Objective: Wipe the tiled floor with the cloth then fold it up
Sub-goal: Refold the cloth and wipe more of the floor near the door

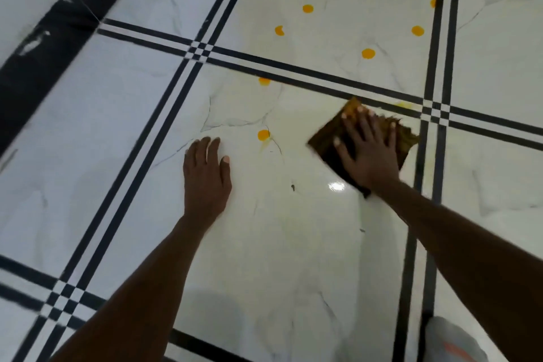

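Note:
A dark brown cloth [324, 141] with yellow stains lies flat on the white marble-look tiled floor [279, 244]. My right hand [367, 150] presses on the cloth with fingers spread, near a double black grout line. My left hand [205, 176] rests flat on the bare tile to the left, fingers together, holding nothing. Several round orange spots dot the floor: one [263, 134] between my hands, one [264, 81] on the line above, others such as [368, 53] on the far tile. A faint yellow smear [404, 104] shows just beyond the cloth.
Double black stripes [293, 67] cross the floor in a grid. A wide black band [58, 26] runs along the upper left. A white and orange object [452, 341] sits at the bottom right corner. A light glare [336, 186] reflects near my right wrist.

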### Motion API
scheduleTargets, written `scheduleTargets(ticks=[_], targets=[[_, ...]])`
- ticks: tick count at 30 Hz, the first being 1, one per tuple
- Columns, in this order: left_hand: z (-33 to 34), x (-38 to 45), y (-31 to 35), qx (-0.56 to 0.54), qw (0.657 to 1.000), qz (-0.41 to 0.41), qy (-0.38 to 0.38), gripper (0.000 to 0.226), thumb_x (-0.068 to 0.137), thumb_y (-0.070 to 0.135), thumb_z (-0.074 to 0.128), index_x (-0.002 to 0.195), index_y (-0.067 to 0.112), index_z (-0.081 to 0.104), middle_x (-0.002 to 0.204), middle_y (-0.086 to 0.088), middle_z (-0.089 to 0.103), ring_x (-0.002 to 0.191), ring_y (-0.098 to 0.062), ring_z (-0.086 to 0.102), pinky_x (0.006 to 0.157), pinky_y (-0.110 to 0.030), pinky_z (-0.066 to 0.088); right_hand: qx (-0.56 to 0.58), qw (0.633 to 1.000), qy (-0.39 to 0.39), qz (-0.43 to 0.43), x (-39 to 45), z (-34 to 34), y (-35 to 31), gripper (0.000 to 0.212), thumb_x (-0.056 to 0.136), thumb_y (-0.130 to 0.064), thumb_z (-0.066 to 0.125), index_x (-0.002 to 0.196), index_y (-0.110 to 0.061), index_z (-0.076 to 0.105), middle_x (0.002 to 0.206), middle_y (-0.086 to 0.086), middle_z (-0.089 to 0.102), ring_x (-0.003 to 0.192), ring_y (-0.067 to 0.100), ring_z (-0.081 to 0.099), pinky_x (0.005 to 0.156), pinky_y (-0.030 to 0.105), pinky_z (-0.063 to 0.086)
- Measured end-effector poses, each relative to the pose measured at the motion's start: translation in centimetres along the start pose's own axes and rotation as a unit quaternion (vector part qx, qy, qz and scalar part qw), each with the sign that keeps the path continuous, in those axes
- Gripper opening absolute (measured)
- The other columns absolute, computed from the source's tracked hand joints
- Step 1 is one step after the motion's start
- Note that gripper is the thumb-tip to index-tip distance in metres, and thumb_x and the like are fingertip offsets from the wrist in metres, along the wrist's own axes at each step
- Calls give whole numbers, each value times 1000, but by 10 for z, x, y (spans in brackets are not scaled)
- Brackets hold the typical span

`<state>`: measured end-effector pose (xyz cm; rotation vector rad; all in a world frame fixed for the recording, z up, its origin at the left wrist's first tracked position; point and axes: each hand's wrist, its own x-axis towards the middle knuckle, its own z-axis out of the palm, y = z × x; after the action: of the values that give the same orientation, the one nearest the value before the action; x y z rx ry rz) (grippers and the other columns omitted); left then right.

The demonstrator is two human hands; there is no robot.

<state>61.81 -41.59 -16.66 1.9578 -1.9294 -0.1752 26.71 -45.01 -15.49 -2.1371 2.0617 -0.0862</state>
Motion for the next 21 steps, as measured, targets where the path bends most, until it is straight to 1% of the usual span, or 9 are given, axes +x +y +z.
scheduleTargets(ticks=[2, 4, 8, 12, 14, 16, 18, 19, 21], targets=[[5, 12, -4, 32, 999, -6, 22, 44, 107, 27, 41, 146, 7, 50, 148, -18, 52, 137, -40, 47, 114, -54, 39, 15, 997, 20, 70, 53, 7, -34, 71, 104, -66, 15, 167, -33, 13, 177, 7, 8, 164, 30, 1, 125, 71, -1], [11, 21, -8, 43, 998, -6, 39, 45, 107, 26, 40, 147, 7, 49, 150, -18, 51, 137, -40, 47, 115, -55, 38, 8, 999, 10, 33, 72, 15, -84, 72, 104, -65, 14, 167, -31, 17, 176, 8, 9, 164, 31, 0, 125, 71, -3], [14, 30, -14, 64, 998, -6, 26, 52, 109, 31, 36, 156, 11, 40, 165, -13, 37, 155, -36, 29, 129, -57, 14, -41, 971, -42, -233, 16, 21, -126, 65, 108, -61, 18, 167, -33, 17, 176, 5, 12, 164, 29, 2, 127, 68, 1], [11, 32, -11, 54, 998, -10, 8, 54, 108, 32, 34, 159, 13, 36, 168, -10, 31, 159, -31, 21, 128, -58, 14, -59, 911, -84, -399, -37, 2, -33, 66, 107, -60, 35, 166, -33, 22, 176, 1, 13, 164, 27, 7, 130, 60, 3], [14, 31, -10, 60, 998, -12, 3, 54, 109, 32, 33, 160, 14, 34, 169, -9, 30, 160, -31, 19, 128, -58, 14, -56, 934, -62, -347, -4, -1, 6, 64, 106, -63, 31, 164, -38, 23, 173, 6, 24, 163, 30, 14, 130, 61, 9], [16, 30, -11, 65, 998, -11, 0, 54, 110, 33, 31, 161, 15, 32, 170, -9, 28, 160, -30, 17, 129, -57, 13, -30, 983, -21, -177, 46, 1, 0, 64, 106, -66, 19, 165, -40, 17, 173, 7, 26, 163, 30, 16, 129, 63, 8], [17, 31, -12, 67, 998, -4, 1, 55, 109, 33, 30, 161, 15, 31, 171, -8, 26, 161, -30, 16, 129, -57, 12, -12, 999, 20, -23, 86, 8, -41, 69, 105, -65, 15, 166, -34, 19, 175, 7, 19, 163, 30, 11, 127, 66, 1], [17, 32, -12, 65, 998, -4, 2, 55, 109, 34, 29, 161, 15, 31, 171, -9, 26, 160, -30, 16, 129, -57, 12, 0, 1000, 29, 1, 95, 12, -69, 69, 105, -64, 17, 166, -31, 22, 175, 8, 19, 163, 32, 11, 126, 68, -2], [17, 31, -12, 57, 998, -5, -2, 56, 109, 34, 29, 161, 15, 31, 170, -9, 27, 160, -30, 17, 129, -57, 12, 9, 997, 32, -68, 79, 20, -122, 66, 106, -60, 23, 164, -28, 30, 173, 9, 25, 162, 33, 14, 126, 70, 1]])
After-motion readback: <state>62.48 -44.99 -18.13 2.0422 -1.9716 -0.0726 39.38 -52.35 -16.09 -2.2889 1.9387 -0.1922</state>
